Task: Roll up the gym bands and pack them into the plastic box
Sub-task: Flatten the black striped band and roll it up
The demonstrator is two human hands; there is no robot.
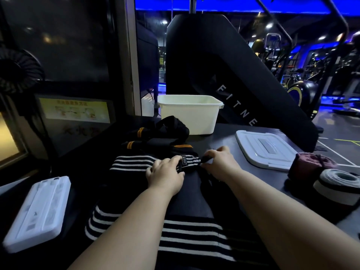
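Black elastic with white stripes: the striped band [134, 162] lies loose on the desk [224, 131] on your side of the plastic box [190, 114], its labelled end bunched between your hands. Your left hand [165, 172] curls over that end and grips it; your right hand [218, 162] pinches the dark tip just beside it. By my reading the roll is barely begun. Risks from here: the long tail runs away from the box and passes under your forearms, so your own arms may drag on it and the roll could come out slack or coned to one side. A first turn in elastic is springy, and if you ease either grip it will likely pop open. The orange-striped bands [155, 137] lie tangled between your hands and the box, so a roll worked boxward could snag them. The box stands upright and uncovered, its inside hidden from here; the lid [265, 149] lies flat to the box's right. Two finished rolls [339, 184] sit farther right of the box and nearer you, seemingly close to the desk edge, where a swinging right elbow could knock them off.
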